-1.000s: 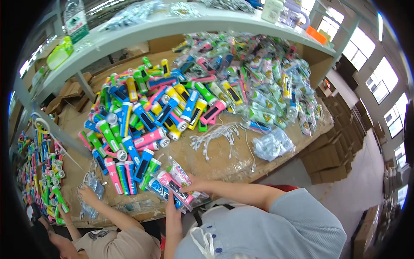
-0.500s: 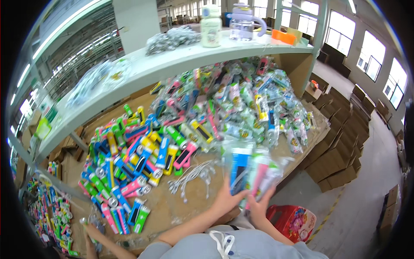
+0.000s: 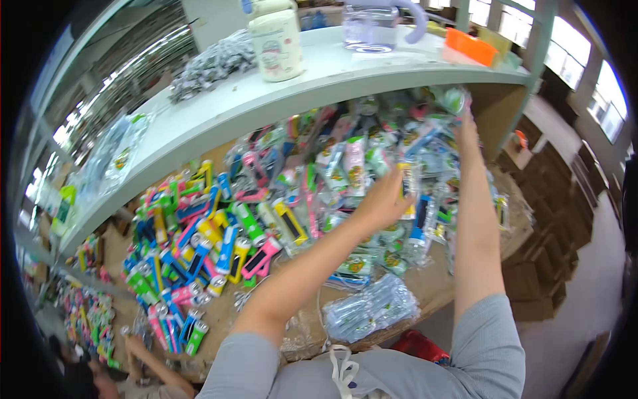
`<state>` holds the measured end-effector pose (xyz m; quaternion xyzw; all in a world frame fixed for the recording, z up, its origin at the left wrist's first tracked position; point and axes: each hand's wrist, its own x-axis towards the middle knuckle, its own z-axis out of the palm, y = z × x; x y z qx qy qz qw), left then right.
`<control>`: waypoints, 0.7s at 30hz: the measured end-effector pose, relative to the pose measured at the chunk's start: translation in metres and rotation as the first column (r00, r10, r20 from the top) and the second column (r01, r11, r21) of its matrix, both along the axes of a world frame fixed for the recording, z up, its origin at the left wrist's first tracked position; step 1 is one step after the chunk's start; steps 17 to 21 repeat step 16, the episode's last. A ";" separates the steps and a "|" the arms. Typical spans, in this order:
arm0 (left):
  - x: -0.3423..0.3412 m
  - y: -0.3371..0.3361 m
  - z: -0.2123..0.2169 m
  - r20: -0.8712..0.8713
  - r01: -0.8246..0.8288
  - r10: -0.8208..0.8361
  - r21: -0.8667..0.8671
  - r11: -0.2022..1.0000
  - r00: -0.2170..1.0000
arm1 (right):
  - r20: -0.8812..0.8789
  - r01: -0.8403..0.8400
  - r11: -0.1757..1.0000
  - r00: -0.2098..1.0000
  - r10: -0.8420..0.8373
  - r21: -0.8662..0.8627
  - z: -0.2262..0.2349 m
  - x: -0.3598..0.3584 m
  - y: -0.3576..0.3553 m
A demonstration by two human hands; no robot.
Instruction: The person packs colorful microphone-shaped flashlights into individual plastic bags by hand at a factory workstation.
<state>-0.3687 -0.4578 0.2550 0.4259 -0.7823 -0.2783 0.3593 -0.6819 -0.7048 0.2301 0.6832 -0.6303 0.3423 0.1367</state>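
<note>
My left hand (image 3: 387, 201) is over the pile of bagged flashlights (image 3: 355, 159), right beside a yellow bagged flashlight (image 3: 407, 193). Its fingers are partly turned away, so a grip on that flashlight cannot be made out. Far to the back right, my right arm is stretched out, and my right hand (image 3: 467, 130) is closed at a clear bag with green and pink in it, apparently a bagged flashlight (image 3: 456, 101). Blur hides its fingertips. Near me on the table lies a flat stack of clear plastic bags (image 3: 372, 309).
Loose coloured flashlights (image 3: 199, 246) are heaped on the left. Above the table runs a white shelf (image 3: 319, 86) with a pale bottle (image 3: 276, 46), a clear jug (image 3: 370, 26) and an orange holder (image 3: 470, 46). Another person's arm (image 3: 156, 366) is at lower left. Cardboard boxes (image 3: 541, 266) stand right.
My hands were together near me, holding several bagged flashlights. They have parted and moved forward over the pile, the right farther back. The stack of clear bags has come into sight.
</note>
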 end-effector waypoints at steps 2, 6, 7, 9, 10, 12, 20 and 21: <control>0.073 0.067 -0.073 -0.059 0.129 -0.119 0.203 0.971 0.991 | 0.400 -0.205 0.975 0.890 0.221 -0.083 -0.012 0.081 -0.012; 0.135 0.277 -0.176 -0.179 -0.004 0.277 0.832 0.554 0.944 | 0.644 -0.395 0.907 0.659 0.389 -0.143 -0.029 0.140 0.064; 0.139 0.325 -0.159 -0.254 0.011 0.453 0.881 0.473 0.854 | 0.585 -0.391 0.918 0.730 0.354 -0.068 -0.036 0.148 0.072; 0.136 0.429 -0.204 -0.340 -0.085 0.598 0.819 0.568 0.726 | 0.509 -0.345 0.930 0.781 0.361 -0.130 -0.056 0.186 0.096; 0.142 0.459 -0.239 -0.345 -0.091 0.626 0.826 0.557 0.699 | 0.534 -0.366 0.925 0.765 0.360 -0.100 -0.061 0.212 0.120; 0.139 0.509 -0.316 -0.569 0.049 0.716 0.795 0.604 0.406 | 0.565 -0.486 0.867 0.687 0.457 -0.110 -0.066 0.270 0.192; 0.123 0.449 -0.125 -0.467 -0.230 0.686 0.707 0.669 0.557 | 0.588 -0.832 0.552 0.472 0.656 0.052 -0.104 0.366 0.350; 0.123 0.449 -0.125 -0.467 -0.230 0.686 0.707 0.669 0.557 | 0.588 -0.832 0.552 0.472 0.656 0.052 -0.104 0.366 0.350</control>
